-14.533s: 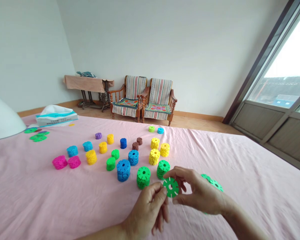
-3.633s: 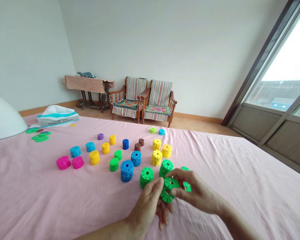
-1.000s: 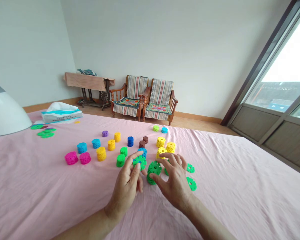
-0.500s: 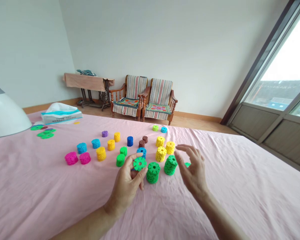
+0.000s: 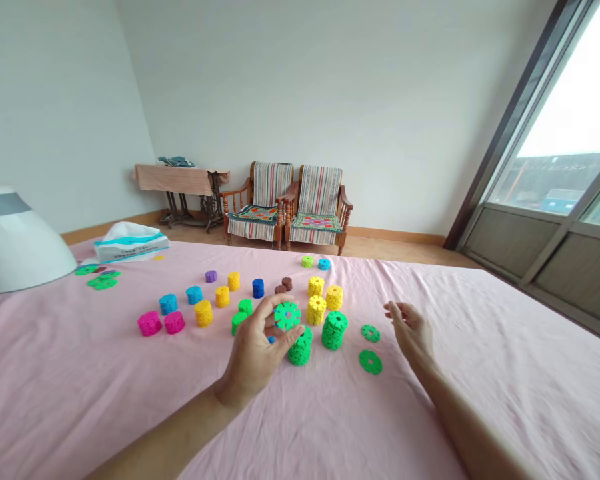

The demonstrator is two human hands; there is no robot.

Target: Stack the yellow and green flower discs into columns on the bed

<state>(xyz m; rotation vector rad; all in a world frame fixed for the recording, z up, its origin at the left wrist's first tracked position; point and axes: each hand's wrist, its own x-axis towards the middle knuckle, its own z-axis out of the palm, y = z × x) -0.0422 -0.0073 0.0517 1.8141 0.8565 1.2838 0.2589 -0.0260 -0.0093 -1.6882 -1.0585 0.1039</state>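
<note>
Head: green disc point(image 5: 287, 316) in left fingers point(image 5: 266, 308)

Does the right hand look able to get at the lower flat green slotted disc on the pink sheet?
Probably yes: the right hand hovers close beside that disc on the pink sheet, with no other piece between them; the green stack lies beyond it.

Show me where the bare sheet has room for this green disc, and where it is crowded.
Bare pink sheet lies below the two flat green discs and the green stacks. It is crowded around the yellow stacks, beside the left hand.
</note>
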